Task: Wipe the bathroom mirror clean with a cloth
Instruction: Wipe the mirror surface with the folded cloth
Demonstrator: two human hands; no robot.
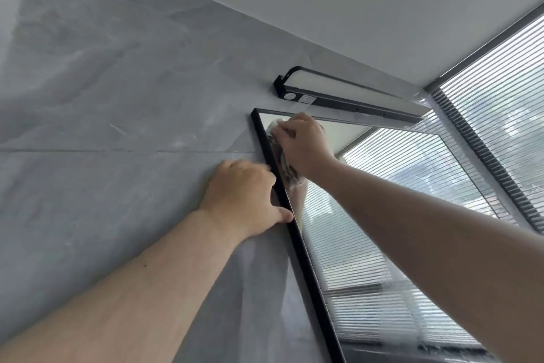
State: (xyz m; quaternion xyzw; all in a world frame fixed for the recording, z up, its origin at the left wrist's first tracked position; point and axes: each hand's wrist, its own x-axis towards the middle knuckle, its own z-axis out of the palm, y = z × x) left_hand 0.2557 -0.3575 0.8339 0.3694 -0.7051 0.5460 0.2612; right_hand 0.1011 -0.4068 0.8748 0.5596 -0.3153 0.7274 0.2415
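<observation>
The grey tiled wall (103,127) carries the mirror (382,230), and I'm working in its top left corner, just under the black light bar (347,100). My left hand (244,195) lies spread on the wall with thumb and fingertips against the outer edge of the black frame (306,268). It grips nothing and only braces me. My right hand (303,145) is curled round the cloth (284,156) and presses the bunched wad onto the glass beside the frame's left edge. To do this well, I'd say push a fold of cloth right into the corner where dirt gathers. Then draw overlapping strokes along the top edge and down the left side with even pressure. My left thumb should stay off the glass so it leaves no prints.
</observation>
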